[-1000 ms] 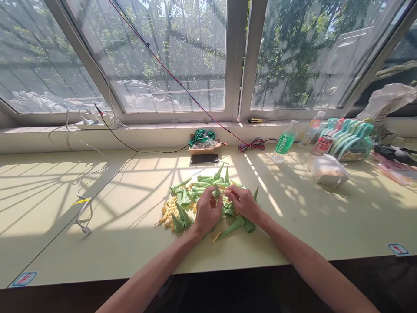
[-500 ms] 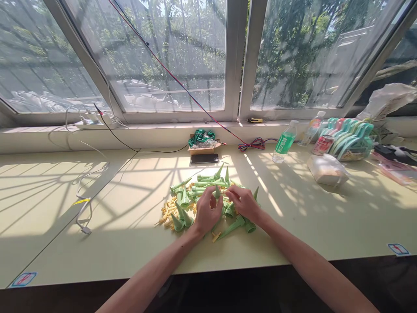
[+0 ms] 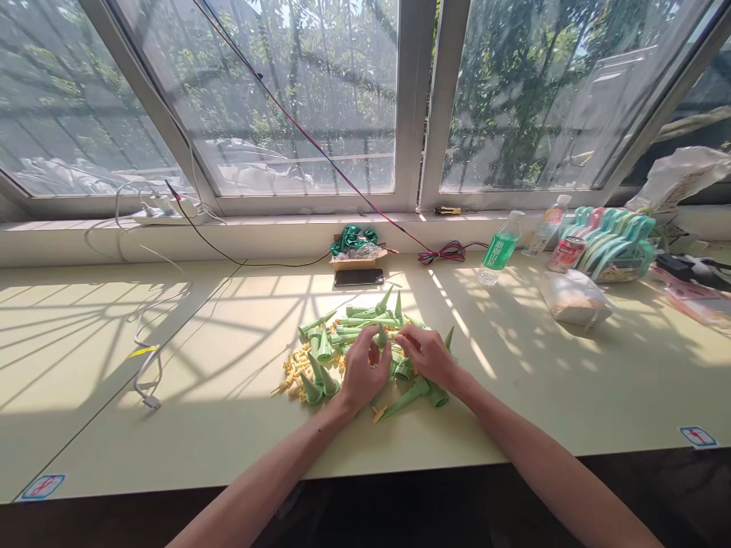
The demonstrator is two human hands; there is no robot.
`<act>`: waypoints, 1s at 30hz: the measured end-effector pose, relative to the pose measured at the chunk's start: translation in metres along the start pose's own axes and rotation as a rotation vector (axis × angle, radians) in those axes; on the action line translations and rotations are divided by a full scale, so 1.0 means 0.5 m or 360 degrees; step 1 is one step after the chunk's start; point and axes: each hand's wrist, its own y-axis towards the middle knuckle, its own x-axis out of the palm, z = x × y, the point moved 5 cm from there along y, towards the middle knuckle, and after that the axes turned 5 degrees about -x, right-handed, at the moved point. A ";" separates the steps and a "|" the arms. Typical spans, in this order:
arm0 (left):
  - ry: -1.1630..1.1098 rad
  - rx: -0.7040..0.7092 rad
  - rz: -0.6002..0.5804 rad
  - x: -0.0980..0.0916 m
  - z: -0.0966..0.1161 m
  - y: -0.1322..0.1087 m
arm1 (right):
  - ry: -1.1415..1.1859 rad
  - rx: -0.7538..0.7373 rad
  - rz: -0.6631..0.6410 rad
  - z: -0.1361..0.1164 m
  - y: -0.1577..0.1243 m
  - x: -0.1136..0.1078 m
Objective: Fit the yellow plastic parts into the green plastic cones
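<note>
One pointy green plastic cone [image 3: 381, 337] is above the mixed pile of green and yellow plastic bits [image 3: 324, 348]. Our left hand [image 3: 365, 371] has its grip around that cone. Our right hand [image 3: 427, 355] is just beside it, fingertips close together; we can't tell if that grip has anything. We think a firm, gentle hold and slow fingers work best. Behind the pile we count one flat black phone [image 3: 359, 278] and one brown cardboard box [image 3: 358, 264]; the bits overlap too much to count.

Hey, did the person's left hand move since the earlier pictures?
No, not noticeably. The left hand, holding a green cone, stays in the same spot on the near side of the black phone.
</note>
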 end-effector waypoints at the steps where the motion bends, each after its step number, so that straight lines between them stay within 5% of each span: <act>1: -0.0001 0.0002 -0.0003 0.000 0.000 0.000 | -0.0004 0.0007 -0.0003 0.001 0.000 0.000; 30: -0.0038 -0.0005 -0.0074 0.002 -0.001 0.000 | 0.0002 -0.0002 0.0008 -0.001 -0.001 -0.002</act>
